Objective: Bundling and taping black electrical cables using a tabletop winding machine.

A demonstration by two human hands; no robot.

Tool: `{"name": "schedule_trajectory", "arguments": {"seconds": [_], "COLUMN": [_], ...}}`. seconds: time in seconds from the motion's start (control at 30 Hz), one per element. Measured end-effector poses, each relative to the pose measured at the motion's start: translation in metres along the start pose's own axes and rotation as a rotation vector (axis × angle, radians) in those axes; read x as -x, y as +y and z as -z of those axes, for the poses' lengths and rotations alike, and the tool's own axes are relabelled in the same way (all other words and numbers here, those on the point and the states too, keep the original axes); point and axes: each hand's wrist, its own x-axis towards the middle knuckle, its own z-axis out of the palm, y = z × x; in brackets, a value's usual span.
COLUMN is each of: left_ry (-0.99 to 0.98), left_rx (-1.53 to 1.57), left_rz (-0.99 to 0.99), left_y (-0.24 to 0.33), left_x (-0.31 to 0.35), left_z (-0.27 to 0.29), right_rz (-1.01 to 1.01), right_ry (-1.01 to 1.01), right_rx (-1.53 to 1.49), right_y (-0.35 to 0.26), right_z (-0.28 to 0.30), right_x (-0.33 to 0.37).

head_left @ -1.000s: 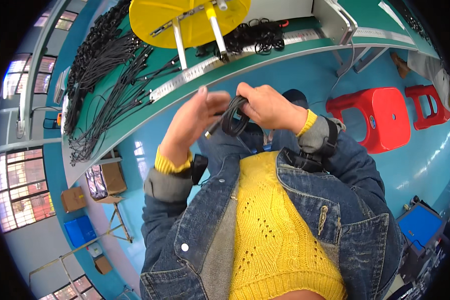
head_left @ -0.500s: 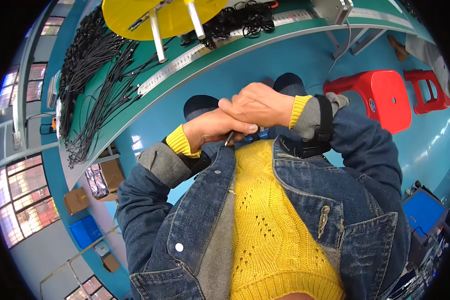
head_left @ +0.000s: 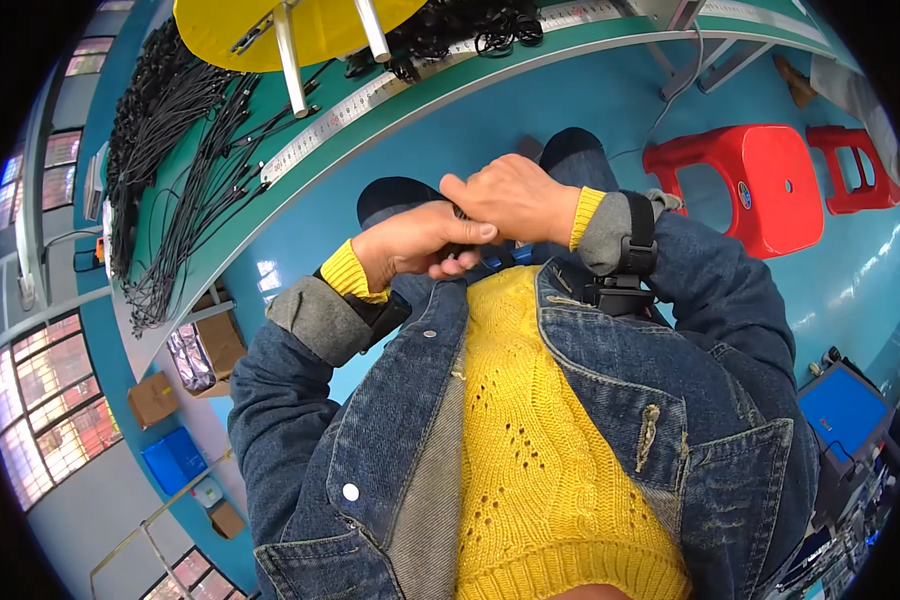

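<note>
black cable point(head_left: 459, 212), mostly hidden, toward twelve o'clock of the view's centre, between the hands: left hand point(head_left: 420, 236) at eight o'clock of it, right hand point(head_left: 518, 197) at three, each grip closed on the cable. farther out: desk point(head_left: 360, 130) bearing heaped cables point(head_left: 185, 120) and a ruler point(head_left: 330, 122), ten to twelve o'clock; red stool point(head_left: 785, 190), three o'clock.
</note>
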Motion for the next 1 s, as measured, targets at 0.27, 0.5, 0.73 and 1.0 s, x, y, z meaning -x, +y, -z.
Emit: {"name": "schedule_trajectory", "arguments": {"seconds": [0.27, 0.5, 0.73, 1.0], "left_ry": [0.000, 0.060, 0.222, 0.473], "left_rx": [-0.019, 0.031, 0.029, 0.252], "left_rz": [-0.191, 0.011, -0.123, -0.499], "left_y": [-0.011, -0.006, -0.035, -0.029], "left_x": [-0.010, -0.005, -0.019, -0.021], "left_z": [0.007, -0.004, 0.004, 0.003], "right_rz": [-0.099, 0.008, 0.095, -0.007], "right_ry": [0.272, 0.267, 0.255, 0.634], "right_rx": [-0.425, -0.112, -0.019, -0.023], "right_y": [0.009, 0.007, 0.010, 0.040], "right_z": [-0.024, -0.031, -0.026, 0.028], "right_x": [-0.001, 0.005, 0.002, -0.035]}}
